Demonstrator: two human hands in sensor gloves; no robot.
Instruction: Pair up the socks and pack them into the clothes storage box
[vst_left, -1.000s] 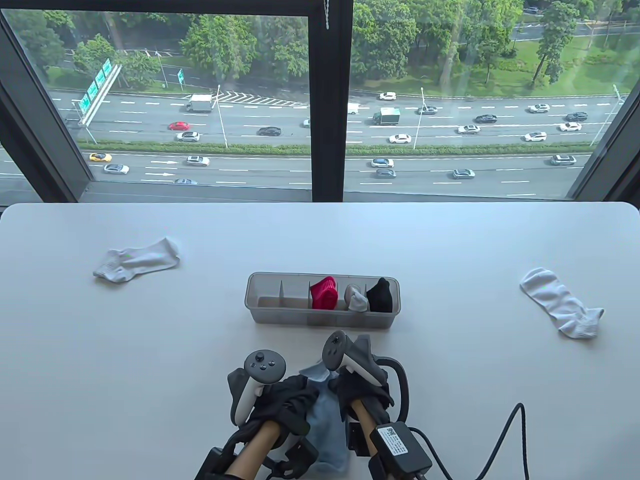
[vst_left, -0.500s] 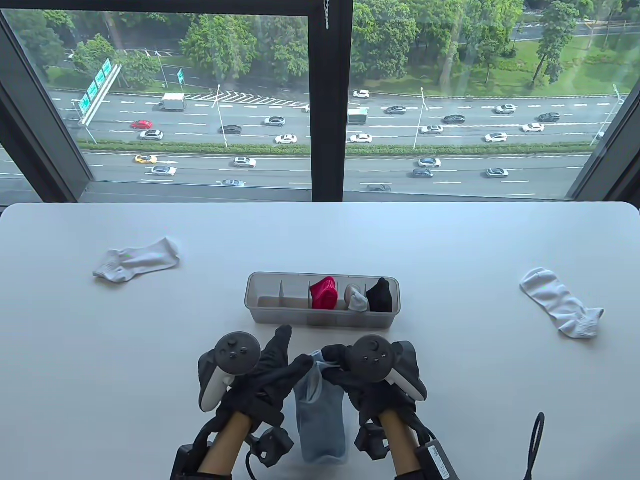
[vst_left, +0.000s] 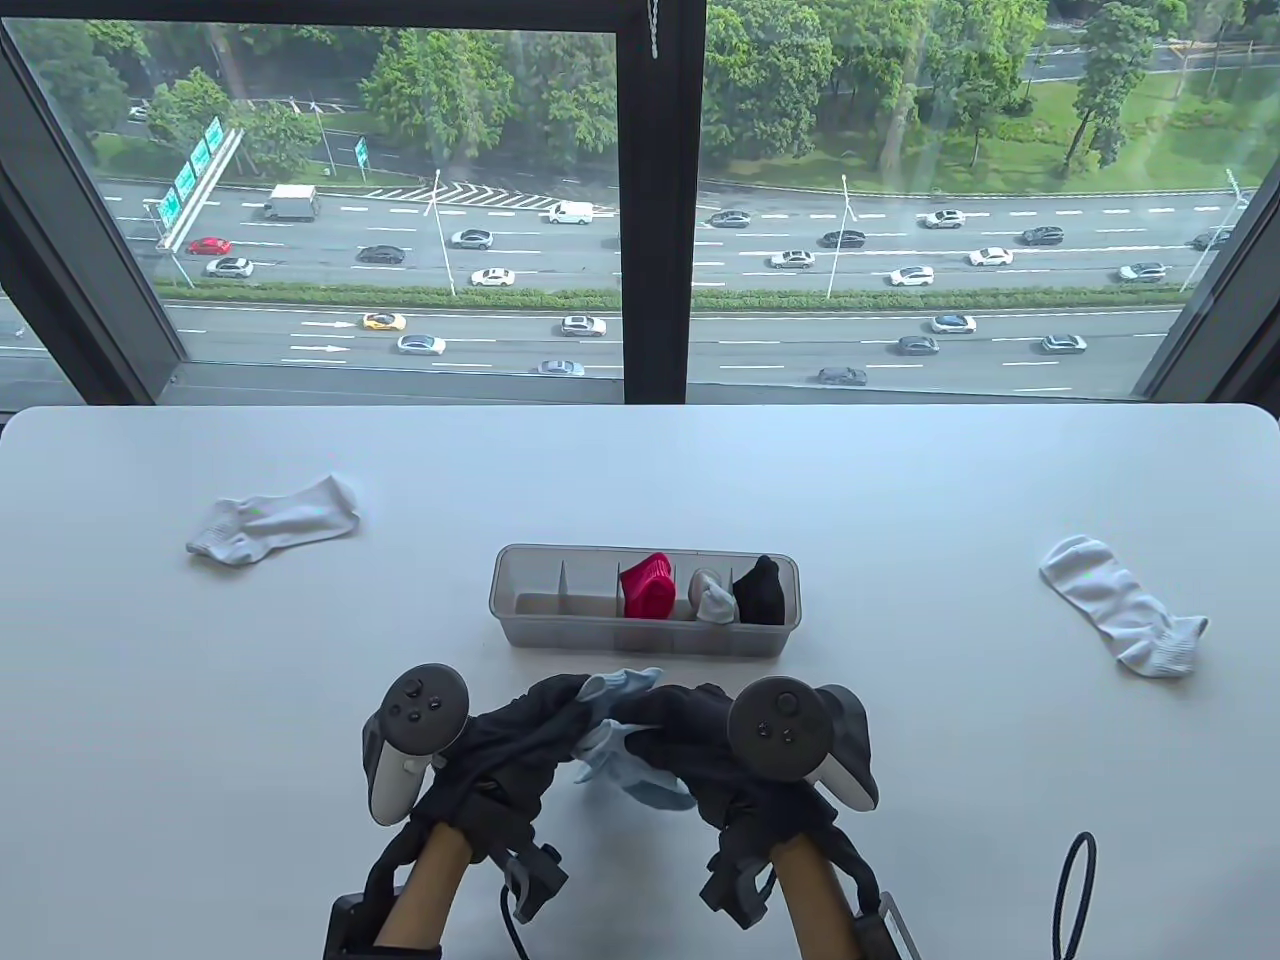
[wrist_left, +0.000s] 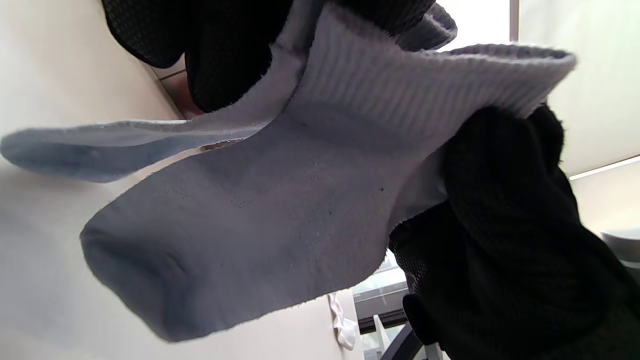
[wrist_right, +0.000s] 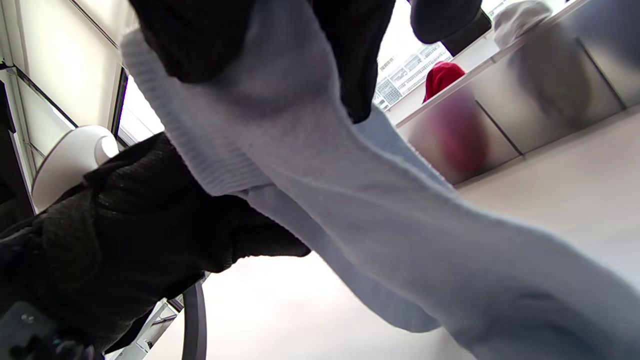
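The wide white surface (vst_left: 640, 470) is carrying a clear plastic divided storage box (vst_left: 530, 610). Just in front, the left hand (vst_left: 520, 745) and right hand (vst_left: 690, 740) are pinching 2 pale blue cotton socks (vst_left: 625, 765) with curled fingers (wrist_left: 500, 165), lifting them.

Light blue socks (wrist_left: 260, 200) fill the frame, ribbed cuff pinched by black-gloved fingers (wrist_left: 230, 55) at top; right hand (wrist_left: 505, 210) grips the cuff's other side (toe hangs over the pale tabletop (wrist_left: 45, 290)).

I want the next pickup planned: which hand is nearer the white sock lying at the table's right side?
Right. The right hand lies well left of that white sock; the left hand is farther left.
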